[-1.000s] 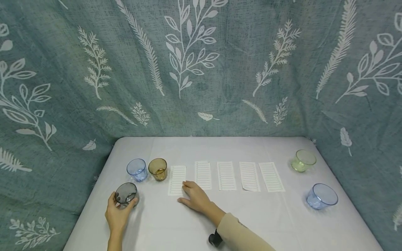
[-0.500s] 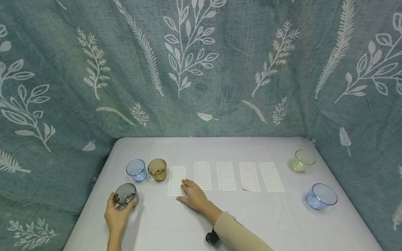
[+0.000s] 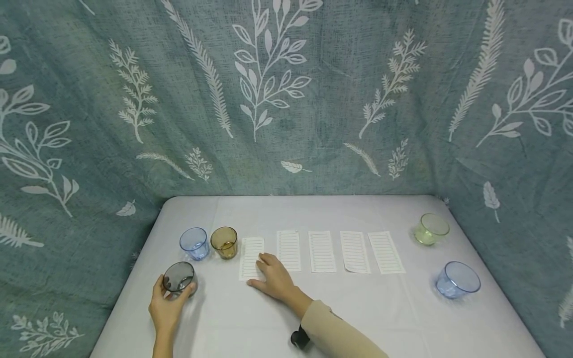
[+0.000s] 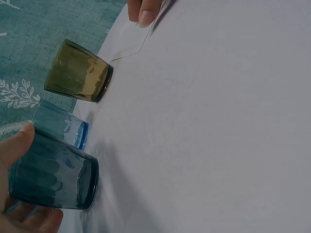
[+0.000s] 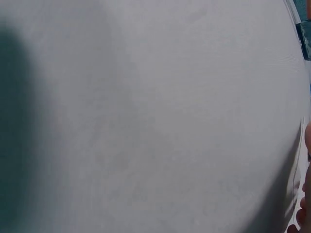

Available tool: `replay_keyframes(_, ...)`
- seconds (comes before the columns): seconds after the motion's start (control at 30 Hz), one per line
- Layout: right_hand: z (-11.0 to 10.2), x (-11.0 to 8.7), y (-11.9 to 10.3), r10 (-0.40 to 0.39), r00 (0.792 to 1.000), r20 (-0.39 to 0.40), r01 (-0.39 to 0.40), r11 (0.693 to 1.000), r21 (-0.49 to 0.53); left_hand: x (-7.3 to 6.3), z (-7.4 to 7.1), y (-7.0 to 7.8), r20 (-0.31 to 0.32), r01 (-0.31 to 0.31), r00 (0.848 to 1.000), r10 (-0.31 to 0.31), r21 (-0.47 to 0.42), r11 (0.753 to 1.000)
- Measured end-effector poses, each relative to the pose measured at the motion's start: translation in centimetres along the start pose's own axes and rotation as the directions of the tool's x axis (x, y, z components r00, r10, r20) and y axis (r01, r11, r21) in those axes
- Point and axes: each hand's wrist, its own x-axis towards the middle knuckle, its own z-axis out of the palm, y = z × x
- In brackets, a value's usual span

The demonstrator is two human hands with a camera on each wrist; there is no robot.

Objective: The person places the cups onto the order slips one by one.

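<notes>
In the head view my left hand (image 3: 167, 308) grips a dark grey glass tumbler (image 3: 180, 278) at the left side of the table, thumb on one side and fingers on the other. The left wrist view shows the tumbler (image 4: 53, 170) upright, overlapping a blue glass (image 4: 60, 124). My right hand (image 3: 277, 281) lies over the right edge of the leftmost lined paper slip (image 3: 251, 253), fingers spread loosely and thumb near its lower corner. Its fingertips (image 4: 147, 17) rest at the slip's edge in the left wrist view.
Behind the tumbler stand a blue glass (image 3: 194, 243) and an amber glass (image 3: 224, 242). Several more lined slips (image 3: 322, 251) form a row to the right. A green glass (image 3: 431, 229) and another blue glass (image 3: 458, 280) stand far right. A patterned curtain (image 3: 286, 99) hangs behind the table.
My right hand has shifted slightly left and away from me over the leftmost slip, its thumb spreading left. The left hand and its tumbler have stayed in place.
</notes>
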Motion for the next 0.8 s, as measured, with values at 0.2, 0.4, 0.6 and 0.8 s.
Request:
replay_keyframes(0.2,0.79,0.15,-0.16,-0.017,0.999,0.045,0.019,0.999,-0.041,-0.02,0.00,0.00,0.002,0.006,1.000,-0.006,-0.011,1.000)
replay_keyframes(0.4,0.71,0.33,-0.10,0.003,0.999,0.053,0.000,0.999,-0.054,-0.03,-0.03,0.08,0.000,0.002,1.000,-0.002,-0.019,1.000)
replay_keyframes(0.6,0.19,0.41,0.08,-0.003,1.000,0.026,0.004,1.000,-0.024,0.04,-0.09,0.04,0.012,0.016,1.000,-0.016,-0.025,1.000)
replay_keyframes(0.8,0.21,0.41,0.54,-0.002,1.000,0.003,0.002,1.000,-0.025,0.05,-0.07,-0.08,0.017,0.031,0.999,-0.031,-0.026,0.999)
